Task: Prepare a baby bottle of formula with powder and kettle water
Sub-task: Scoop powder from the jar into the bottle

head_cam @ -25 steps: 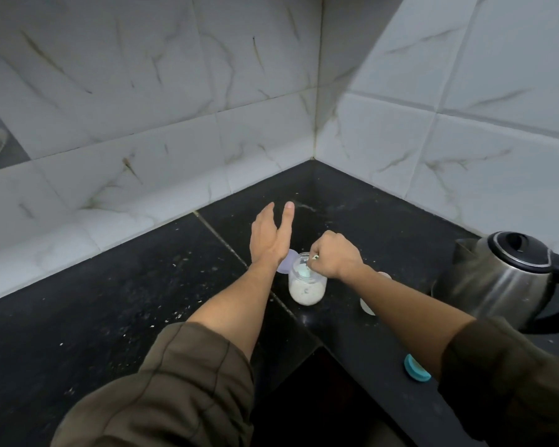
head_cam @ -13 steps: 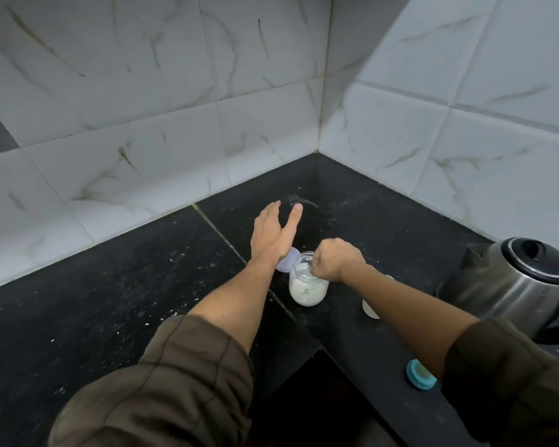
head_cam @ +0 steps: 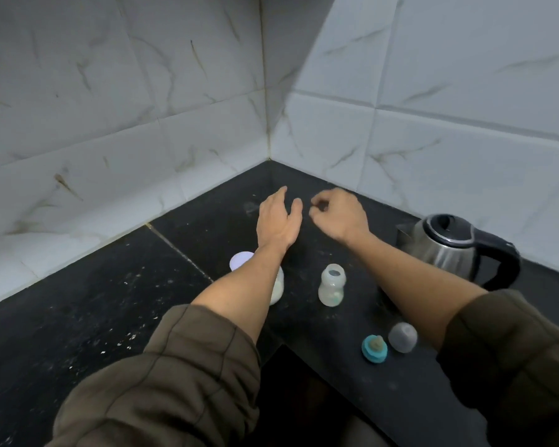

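A clear baby bottle (head_cam: 331,287) stands open and upright on the black counter (head_cam: 110,317). Left of it is a glass jar of white powder (head_cam: 279,290), mostly hidden under my left forearm, with its pale lid (head_cam: 241,259) lying behind it. My left hand (head_cam: 278,221) hovers above the counter beyond the jar, fingers apart and empty. My right hand (head_cam: 339,214) hovers beside it with fingers curled; nothing shows clearly in it. A steel kettle (head_cam: 449,246) with a black lid and handle stands at the right.
A teal bottle ring with its nipple (head_cam: 374,348) and a grey translucent cap (head_cam: 402,337) lie near the counter's front edge. White marble tile walls meet in a corner behind the hands. The counter has an inner cut-out corner (head_cam: 281,346) below the bottle.
My right hand has lifted out of the powder jar and moved back toward the wall corner. My left hand has moved the same way. The baby bottle and cap have come into view.
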Motion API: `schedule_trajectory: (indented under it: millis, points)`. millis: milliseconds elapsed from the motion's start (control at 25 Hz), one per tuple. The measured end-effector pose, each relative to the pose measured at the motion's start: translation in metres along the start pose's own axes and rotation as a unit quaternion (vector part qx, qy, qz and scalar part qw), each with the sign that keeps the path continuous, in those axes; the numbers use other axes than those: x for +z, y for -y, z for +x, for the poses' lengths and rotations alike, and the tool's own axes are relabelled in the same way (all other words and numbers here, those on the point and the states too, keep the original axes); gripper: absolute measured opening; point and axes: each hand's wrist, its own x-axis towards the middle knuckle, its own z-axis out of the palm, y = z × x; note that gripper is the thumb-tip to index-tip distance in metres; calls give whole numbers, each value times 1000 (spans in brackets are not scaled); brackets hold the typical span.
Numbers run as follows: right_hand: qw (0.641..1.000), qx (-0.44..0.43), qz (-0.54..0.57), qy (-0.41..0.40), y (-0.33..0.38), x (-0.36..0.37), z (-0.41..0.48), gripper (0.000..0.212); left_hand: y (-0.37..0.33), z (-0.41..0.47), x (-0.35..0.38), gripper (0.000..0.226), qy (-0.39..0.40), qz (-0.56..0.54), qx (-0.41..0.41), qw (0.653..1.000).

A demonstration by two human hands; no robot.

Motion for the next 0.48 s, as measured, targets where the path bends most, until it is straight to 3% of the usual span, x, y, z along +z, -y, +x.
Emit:
schedule_trajectory:
  millis: [160,480]
  points:
    - [995,49,-4,-86,-38,-38,-12,25,-40,-12,44,55,72,20,50,996]
    - [961,153,-94,-210,-110,-101,-53,35,-54,-41,82,58,83,65,57,993]
